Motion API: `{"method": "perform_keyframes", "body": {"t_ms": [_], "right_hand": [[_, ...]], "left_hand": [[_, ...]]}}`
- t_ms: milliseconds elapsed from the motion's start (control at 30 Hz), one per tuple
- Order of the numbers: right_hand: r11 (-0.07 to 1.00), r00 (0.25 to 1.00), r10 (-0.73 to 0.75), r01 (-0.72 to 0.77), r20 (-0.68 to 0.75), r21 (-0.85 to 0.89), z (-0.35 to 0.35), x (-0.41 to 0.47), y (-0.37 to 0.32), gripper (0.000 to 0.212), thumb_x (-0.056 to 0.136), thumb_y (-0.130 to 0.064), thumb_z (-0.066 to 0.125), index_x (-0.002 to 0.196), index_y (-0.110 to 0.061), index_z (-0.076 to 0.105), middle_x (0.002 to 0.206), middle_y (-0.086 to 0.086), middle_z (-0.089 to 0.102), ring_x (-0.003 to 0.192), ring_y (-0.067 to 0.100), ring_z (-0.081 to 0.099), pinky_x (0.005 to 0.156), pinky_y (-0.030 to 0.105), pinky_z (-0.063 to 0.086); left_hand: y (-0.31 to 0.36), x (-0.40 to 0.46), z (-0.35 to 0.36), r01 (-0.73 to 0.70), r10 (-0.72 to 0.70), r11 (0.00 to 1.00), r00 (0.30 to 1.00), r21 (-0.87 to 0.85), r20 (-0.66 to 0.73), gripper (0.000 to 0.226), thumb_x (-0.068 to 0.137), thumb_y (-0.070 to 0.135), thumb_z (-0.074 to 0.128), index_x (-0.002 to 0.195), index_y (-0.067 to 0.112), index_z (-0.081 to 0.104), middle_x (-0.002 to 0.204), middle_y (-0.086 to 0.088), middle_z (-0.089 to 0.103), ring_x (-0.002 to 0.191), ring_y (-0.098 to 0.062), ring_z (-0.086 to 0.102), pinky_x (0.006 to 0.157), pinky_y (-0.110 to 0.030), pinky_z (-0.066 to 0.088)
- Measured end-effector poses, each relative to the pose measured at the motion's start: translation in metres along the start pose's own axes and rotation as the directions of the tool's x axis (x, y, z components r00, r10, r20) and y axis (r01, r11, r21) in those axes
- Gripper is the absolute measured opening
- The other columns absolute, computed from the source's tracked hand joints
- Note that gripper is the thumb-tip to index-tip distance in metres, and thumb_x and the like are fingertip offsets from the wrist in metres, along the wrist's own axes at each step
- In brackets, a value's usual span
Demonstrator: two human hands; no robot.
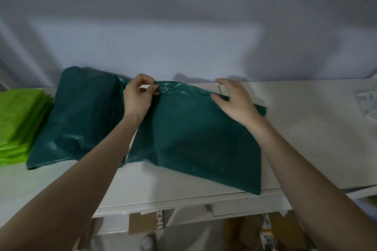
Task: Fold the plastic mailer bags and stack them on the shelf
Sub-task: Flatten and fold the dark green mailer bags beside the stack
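A dark green plastic mailer bag (pixel 195 138) lies spread on the white shelf top (pixel 306 128), its near corner hanging over the front edge. My left hand (pixel 138 98) pinches the bag's far edge and lifts it a little. My right hand (pixel 234 100) hovers with spread fingers over the bag's far right corner, the thumb close to or touching the plastic. To the left lies a stack of dark green bags (pixel 81 116), partly under my left forearm.
A pile of bright green mailer bags (pixel 18 124) sits at the shelf's far left. A small clear plastic item (pixel 367 104) lies at the right edge. The wall stands right behind the shelf. Cardboard boxes (pixel 146 222) sit below the front edge.
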State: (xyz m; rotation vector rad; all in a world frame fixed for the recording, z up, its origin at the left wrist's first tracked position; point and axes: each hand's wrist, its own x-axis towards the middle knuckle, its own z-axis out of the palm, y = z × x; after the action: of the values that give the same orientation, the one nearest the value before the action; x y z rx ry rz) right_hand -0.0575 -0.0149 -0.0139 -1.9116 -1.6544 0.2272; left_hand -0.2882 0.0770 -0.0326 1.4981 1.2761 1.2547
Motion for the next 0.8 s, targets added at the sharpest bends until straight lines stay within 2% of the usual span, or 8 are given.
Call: {"method": "perform_keyframes", "body": {"t_ms": [100,167,267,367,433,567,667,800], "right_hand": [[0.996,0.954,-0.033,0.005,0.298,0.093,-0.007,0.015,-0.028,0.04,0.087,-0.041,0.06,0.124,-0.029,0.054,0.123,-0.008,0.06,0.113,0.011,0.055,0.098,0.031,0.044],[0.986,0.93,-0.007,-0.054,0.367,0.156,-0.01,0.023,-0.035,0.021,0.084,-0.036,0.065,0.105,-0.032,0.061,0.111,-0.009,0.065,0.104,0.011,0.06,0.093,0.031,0.048],[0.974,0.951,0.064,-0.126,0.303,0.189,-0.009,0.029,-0.033,0.017,0.076,-0.028,0.075,0.086,-0.022,0.064,0.105,0.0,0.068,0.104,0.015,0.061,0.094,0.034,0.047],[0.897,0.962,0.216,-0.262,0.164,0.355,-0.006,0.022,-0.026,0.017,0.07,-0.025,0.08,0.079,-0.018,0.068,0.092,0.003,0.071,0.087,0.018,0.066,0.083,0.034,0.053],[0.766,0.937,0.33,-0.337,0.116,0.547,-0.005,0.011,-0.021,0.011,0.072,-0.02,0.079,0.076,-0.018,0.069,0.086,0.004,0.072,0.078,0.019,0.068,0.075,0.031,0.055],[0.295,0.801,0.561,-0.428,0.208,0.854,0.011,-0.014,-0.012,0.027,0.078,-0.013,0.074,0.099,0.001,0.065,0.094,0.012,0.071,0.075,0.023,0.069,0.061,0.027,0.056],[0.036,0.721,0.615,-0.429,0.318,0.903,0.038,-0.037,-0.014,0.026,0.084,-0.01,0.067,0.109,-0.007,0.059,0.094,0.01,0.068,0.069,0.02,0.064,0.052,0.023,0.055],[-0.132,0.665,0.624,-0.427,0.41,0.895,0.067,-0.063,-0.017,0.036,0.09,-0.012,0.06,0.124,-0.009,0.052,0.112,0.006,0.064,0.087,0.021,0.063,0.065,0.032,0.058]], "left_hand": [[0.011,0.001,0.0,-0.047,0.048,0.998,0.998,-0.048,0.031,0.023,0.085,0.005,0.063,0.073,0.022,0.056,0.077,0.002,0.063,0.064,-0.005,0.066,0.069,-0.028,0.051],[0.017,0.001,-0.001,-0.061,0.063,0.997,0.997,-0.057,0.038,0.021,0.086,0.007,0.064,0.076,0.024,0.058,0.081,0.002,0.066,0.071,-0.008,0.066,0.074,-0.032,0.054],[0.025,-0.003,-0.003,-0.098,0.099,0.995,0.995,-0.031,0.03,0.017,0.089,0.011,0.059,0.096,0.026,0.06,0.107,0.002,0.065,0.086,-0.009,0.064,0.08,-0.024,0.053],[0.03,-0.011,-0.003,-0.191,0.191,0.98,0.981,0.049,-0.004,0.033,0.088,0.002,0.047,0.113,0.022,0.056,0.122,0.005,0.051,0.101,-0.004,0.056,0.085,-0.018,0.046],[0.029,-0.017,-0.002,-0.25,0.252,0.959,0.968,0.131,0.001,0.037,0.085,0.0,0.045,0.114,0.019,0.056,0.122,0.002,0.05,0.107,-0.008,0.054,0.086,-0.023,0.045],[0.025,-0.029,0.004,-0.363,0.374,0.864,0.927,0.35,0.037,0.037,0.078,0.009,0.048,0.112,0.019,0.059,0.118,-0.001,0.054,0.107,-0.021,0.053,0.091,-0.039,0.043],[0.022,-0.044,0.01,-0.369,0.358,0.811,0.927,0.454,0.113,0.034,0.083,0.012,0.051,0.116,0.018,0.058,0.121,-0.001,0.052,0.111,-0.021,0.048,0.092,-0.034,0.03],[0.0,-0.064,0.013,-0.379,0.269,0.713,0.925,0.59,0.269,0.033,0.09,0.026,0.05,0.122,0.02,0.054,0.128,0.0,0.05,0.12,-0.022,0.042,0.101,-0.04,0.028]]}}
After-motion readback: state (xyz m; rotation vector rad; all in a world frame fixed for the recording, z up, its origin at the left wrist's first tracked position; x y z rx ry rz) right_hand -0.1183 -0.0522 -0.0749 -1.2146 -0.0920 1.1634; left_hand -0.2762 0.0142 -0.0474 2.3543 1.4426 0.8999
